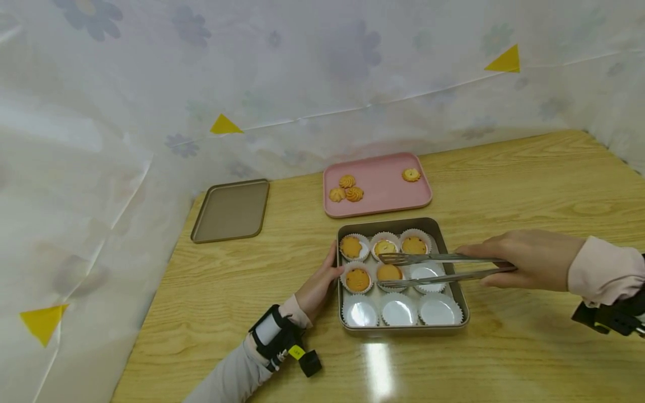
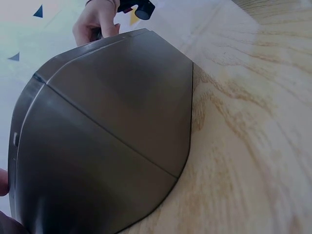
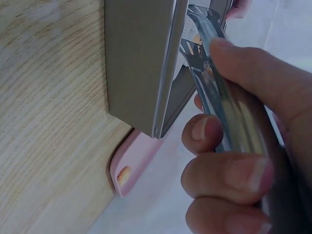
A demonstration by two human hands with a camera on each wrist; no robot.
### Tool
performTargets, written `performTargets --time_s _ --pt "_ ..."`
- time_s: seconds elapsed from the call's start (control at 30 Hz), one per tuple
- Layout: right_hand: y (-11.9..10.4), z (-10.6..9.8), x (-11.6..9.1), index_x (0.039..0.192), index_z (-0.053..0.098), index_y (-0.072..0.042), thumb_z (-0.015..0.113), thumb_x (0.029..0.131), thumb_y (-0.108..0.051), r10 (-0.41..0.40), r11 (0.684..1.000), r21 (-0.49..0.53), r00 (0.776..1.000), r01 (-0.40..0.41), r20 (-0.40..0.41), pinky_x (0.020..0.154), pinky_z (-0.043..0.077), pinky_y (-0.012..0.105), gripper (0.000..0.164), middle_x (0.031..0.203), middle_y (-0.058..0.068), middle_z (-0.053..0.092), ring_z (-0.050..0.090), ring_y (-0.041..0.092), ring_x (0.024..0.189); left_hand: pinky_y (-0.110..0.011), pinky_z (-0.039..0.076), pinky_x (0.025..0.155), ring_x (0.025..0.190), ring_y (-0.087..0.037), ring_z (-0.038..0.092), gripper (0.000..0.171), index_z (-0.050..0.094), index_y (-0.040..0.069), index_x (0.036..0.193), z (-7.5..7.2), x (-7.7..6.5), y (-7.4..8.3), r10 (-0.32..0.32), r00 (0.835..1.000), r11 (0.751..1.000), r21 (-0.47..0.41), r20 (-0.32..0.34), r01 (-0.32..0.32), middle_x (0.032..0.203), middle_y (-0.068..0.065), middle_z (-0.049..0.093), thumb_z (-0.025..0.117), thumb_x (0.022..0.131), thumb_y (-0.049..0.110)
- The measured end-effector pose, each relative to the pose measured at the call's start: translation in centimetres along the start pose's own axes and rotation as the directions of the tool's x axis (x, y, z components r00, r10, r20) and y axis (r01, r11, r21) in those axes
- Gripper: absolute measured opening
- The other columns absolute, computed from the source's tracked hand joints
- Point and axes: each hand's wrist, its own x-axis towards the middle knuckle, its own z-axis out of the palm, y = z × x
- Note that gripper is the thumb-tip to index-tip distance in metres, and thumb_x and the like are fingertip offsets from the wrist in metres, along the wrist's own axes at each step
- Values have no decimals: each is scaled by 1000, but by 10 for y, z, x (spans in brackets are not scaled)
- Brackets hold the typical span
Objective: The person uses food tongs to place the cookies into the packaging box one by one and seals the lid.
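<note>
A rectangular metal baking tin (image 1: 403,331) holds white paper cups in rows; several have cookies in them, such as a dotted cookie (image 1: 357,280) at the left. My left hand (image 1: 318,286) touches the tin's left side, fingers along the wall and thumb at the rim. Metal tongs (image 1: 453,276) are gripped in my right hand (image 1: 534,260), over the tin from its right. Their arms stand apart, the tips on either side of a plain round cookie (image 1: 389,272) in the middle cup. Whether they touch it I cannot tell. In the right wrist view, fingers (image 3: 226,178) curl round the tongs.
Behind the tin lies a pink tray (image 1: 378,184) with three swirled cookies (image 1: 347,188) at its left and a pale cookie (image 1: 410,175) at its right. A flat brown tray (image 1: 232,211) is at the back left. A floral sheet (image 1: 312,67) hangs behind the wooden table (image 1: 544,184).
</note>
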Motion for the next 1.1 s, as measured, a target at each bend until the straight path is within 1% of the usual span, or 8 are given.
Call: performTargets --time_s 0.17,0.4,0.47,0.67,0.83,0.9,0.97,1.1 --pt "0 -1 2 129 62 -7 72 85 -34 8 1000 9 1000 -8 27 51 31 19 53 65 -21 33 27 -8 53 -49 17 117 145 -40 11 76 -5 8 156 -1 0 0 1 1000 1000 3 17 -1 160 -22 -9 36 93 5" --pt "1 0 0 130 62 -8 72 85 -35 17 1000 14 1000 -17 18 50 31 18 53 65 -21 33 27 -8 52 -49 -5 119 148 -25 -14 71 -6 14 156 -7 -8 -1 13 999 989 146 52 -20 163 -6 -12 36 99 16" --pt "2 0 0 131 61 -8 71 86 -36 20 1000 20 1000 -21 21 50 30 18 54 64 -21 32 27 -8 52 -49 -2 120 148 -26 -11 72 -6 13 156 -7 -7 0 12 999 992 125 51 -18 163 -8 -12 37 99 15" --pt "3 -2 -1 132 60 -7 71 86 -36 18 998 62 1000 -19 9 48 28 17 55 63 -20 30 25 -8 52 -50 18 117 145 -38 12 76 -8 11 156 -3 -3 0 7 998 1000 -18 60 -6 161 -19 -8 35 94 8" --pt "5 -7 -1 132 60 -5 72 86 -33 38 994 100 999 -39 10 47 29 17 55 61 -20 30 25 -7 52 -49 6 119 148 -31 -1 74 -8 13 156 -5 -5 -1 23 997 999 31 75 -26 162 -12 -10 35 96 11" --pt "7 -9 -1 131 60 -4 72 85 -32 34 994 109 999 -34 -6 47 29 16 55 62 -20 30 25 -8 52 -48 6 120 148 -30 -2 74 -7 13 156 -5 -6 -1 24 997 999 35 77 -27 162 -12 -11 35 96 11" --pt "9 -11 0 130 60 -3 73 85 -31 27 993 114 999 -23 -29 47 30 16 54 62 -21 30 25 -8 52 -48 11 119 147 -32 2 74 -8 12 156 -5 -5 0 26 996 1000 9 84 -27 162 -14 -10 35 96 10" --pt "14 -15 5 128 61 -1 75 84 -28 -11 992 128 996 22 -86 46 31 15 54 62 -23 28 25 -9 52 -47 2 120 148 -28 -7 73 -8 13 156 -6 -6 -1 31 996 996 76 79 -37 162 -10 -12 36 97 13"
